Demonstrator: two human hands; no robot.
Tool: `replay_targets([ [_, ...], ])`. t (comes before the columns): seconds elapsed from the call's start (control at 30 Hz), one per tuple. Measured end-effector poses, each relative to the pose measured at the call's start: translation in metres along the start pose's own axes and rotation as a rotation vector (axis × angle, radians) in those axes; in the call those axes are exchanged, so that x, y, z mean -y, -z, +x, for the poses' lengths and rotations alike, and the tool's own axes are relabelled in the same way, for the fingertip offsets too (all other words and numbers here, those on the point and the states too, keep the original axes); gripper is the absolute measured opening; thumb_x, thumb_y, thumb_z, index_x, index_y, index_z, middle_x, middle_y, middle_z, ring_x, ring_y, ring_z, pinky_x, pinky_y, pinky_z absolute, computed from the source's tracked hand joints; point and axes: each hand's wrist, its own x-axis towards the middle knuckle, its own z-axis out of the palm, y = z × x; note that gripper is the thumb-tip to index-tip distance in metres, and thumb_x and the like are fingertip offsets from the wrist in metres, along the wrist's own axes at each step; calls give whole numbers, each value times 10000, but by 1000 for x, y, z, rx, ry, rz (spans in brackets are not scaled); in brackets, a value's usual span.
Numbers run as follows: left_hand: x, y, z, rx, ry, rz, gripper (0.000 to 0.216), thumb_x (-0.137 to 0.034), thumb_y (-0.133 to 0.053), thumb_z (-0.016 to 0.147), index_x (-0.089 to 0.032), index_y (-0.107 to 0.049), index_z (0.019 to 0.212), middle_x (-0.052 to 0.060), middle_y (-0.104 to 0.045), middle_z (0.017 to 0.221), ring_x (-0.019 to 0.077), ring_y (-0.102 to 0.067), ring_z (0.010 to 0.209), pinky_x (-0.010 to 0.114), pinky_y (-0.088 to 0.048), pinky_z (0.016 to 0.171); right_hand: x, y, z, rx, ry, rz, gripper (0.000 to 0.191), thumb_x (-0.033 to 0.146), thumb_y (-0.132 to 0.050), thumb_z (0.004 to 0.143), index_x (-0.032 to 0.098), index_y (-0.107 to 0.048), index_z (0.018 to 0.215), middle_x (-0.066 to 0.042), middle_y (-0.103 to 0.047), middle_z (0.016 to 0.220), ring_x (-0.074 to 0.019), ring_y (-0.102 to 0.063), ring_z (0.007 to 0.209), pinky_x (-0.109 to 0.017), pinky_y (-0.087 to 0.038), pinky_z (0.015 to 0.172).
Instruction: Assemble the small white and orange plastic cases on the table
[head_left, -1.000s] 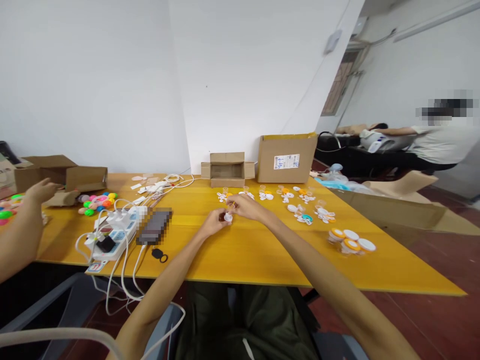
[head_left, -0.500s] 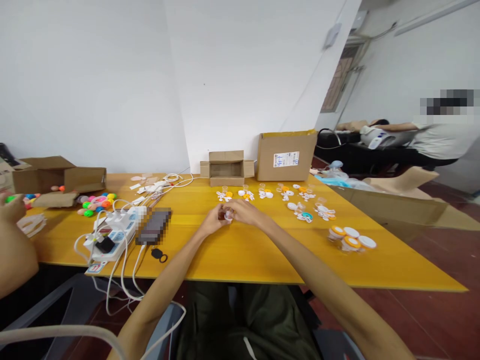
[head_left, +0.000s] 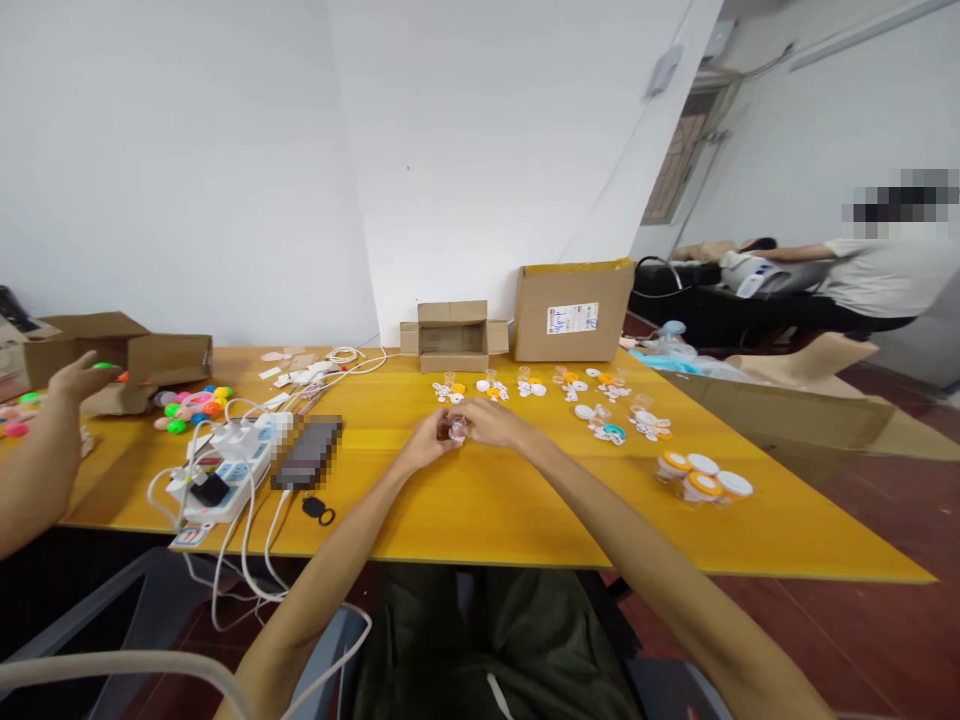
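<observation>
Over the middle of the table, my left hand (head_left: 424,442) is closed round the left side of a small clear plastic cup (head_left: 457,429). From the right, my right hand (head_left: 487,423) is closed on the same cup, fingers over its top. Much of the cup is hidden by my fingers. Beyond my hands lie small groups of loose parts: clear cups (head_left: 523,374), orange rings (head_left: 491,392), white discs (head_left: 539,390) and small white pieces with holes. At the right stand several clear jars with orange and white lids (head_left: 703,465).
An open cardboard box (head_left: 453,362) and a larger closed carton (head_left: 574,345) stand against the wall. Left of me are a phone (head_left: 307,452), a power strip (head_left: 259,455) with cables, and coloured balls (head_left: 196,405). A co-worker's hand (head_left: 73,385) reaches in with a green ball.
My hands stay in place round the cup, with only a slight shift of the cup. At the left, the co-worker's hand has moved right and up towards the open box.
</observation>
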Motion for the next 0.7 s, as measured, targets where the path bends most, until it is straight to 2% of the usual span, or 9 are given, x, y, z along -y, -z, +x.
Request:
replay_targets([
  [0.13,0,0,0,11,-1,4,367,-236,-805,656,-174,-605,957,2,-691,823,154,-644,758,269,-507,743,-1,1,-1,2,-24,-8,164,126,-652,765,237,-738,850,-50,-744,876,-215,-663,828,-255,-422,649],
  [0.3,0,1,1,-7,9,-37,393,-260,-818,663,-174,-632,998,31,-722,909,177,-669,818,292,-518,777,-10,0,-4,-61,-58,87,173,122,-660,751,231,-728,868,-45,-742,858,-216,-671,823,-268,-468,685],
  [0.47,2,3,5,-71,44,-121,391,-282,-850,649,-174,-646,965,46,-737,963,185,-685,906,306,-521,855,-22,-5,-8,-86,-101,322,130,127,-657,757,199,-689,860,-21,-727,813,-180,-671,753,-280,-514,708],
  [0.57,2,6,5,-74,49,-165,401,-338,-866,644,-171,-658,943,55,-748,968,200,-693,938,328,-520,893,-29,-16,-11,-127,-110,474,82,183,-685,747,197,-664,825,-2,-715,784,-176,-668,736,-292,-535,706],
  [0.7,0,8,3,-52,47,-191,411,-410,-866,640,-165,-692,919,65,-760,955,214,-700,928,357,-514,925,-34,-36,-15,-195,-95,638,115,245,-706,738,210,-643,827,6,-698,777,-181,-659,729,-311,-551,703],
])
